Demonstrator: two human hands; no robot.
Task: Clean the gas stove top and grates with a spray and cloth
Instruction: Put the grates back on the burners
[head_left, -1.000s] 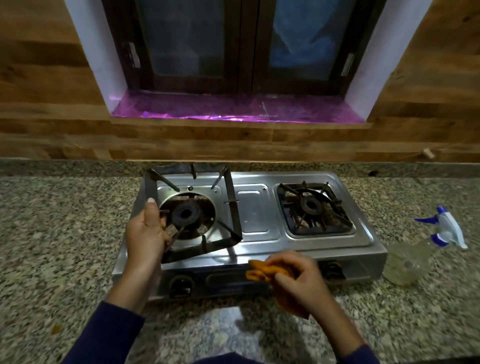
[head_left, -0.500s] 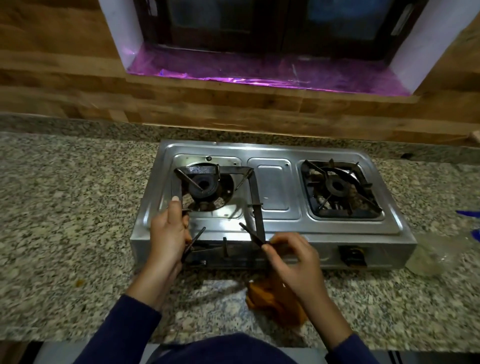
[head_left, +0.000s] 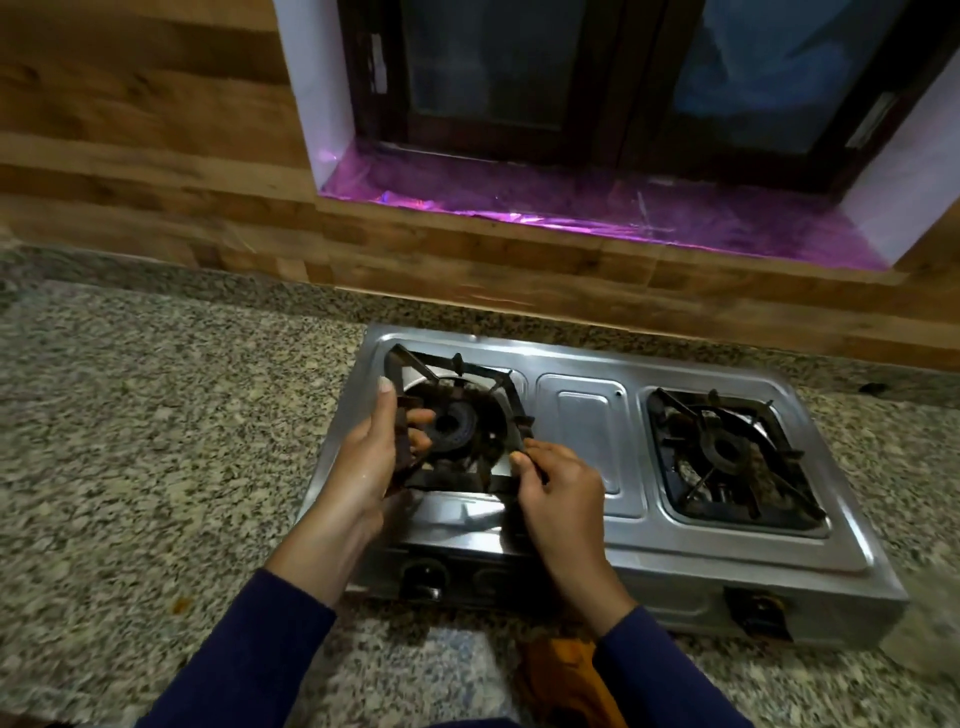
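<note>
So my left hand is clamped on the left edge of the left grate, thumb stretched up along the outside of the frame and fingers curled in through it toward the burner. My right hand pinches the same grate at its right front corner, fingertips closed on the metal bar. The grate sits over the left burner of the steel gas stove, its near side tipped up a little, though I cannot tell how far it is off the stove top. At three o'clock from it, across the flat middle panel, the right grate lies seated in its recess around its own burner, grimy and untouched by either hand. The orange cloth lies on the speckled granite counter at six o'clock from the stove, just beside my right sleeve, in neither hand. Two knobs show on the stove's front face, one at seven o'clock from the left grate and one near the right front corner. At twelve o'clock, past the wooden wall panel, a purple-lit window sill runs under a dark window.
</note>
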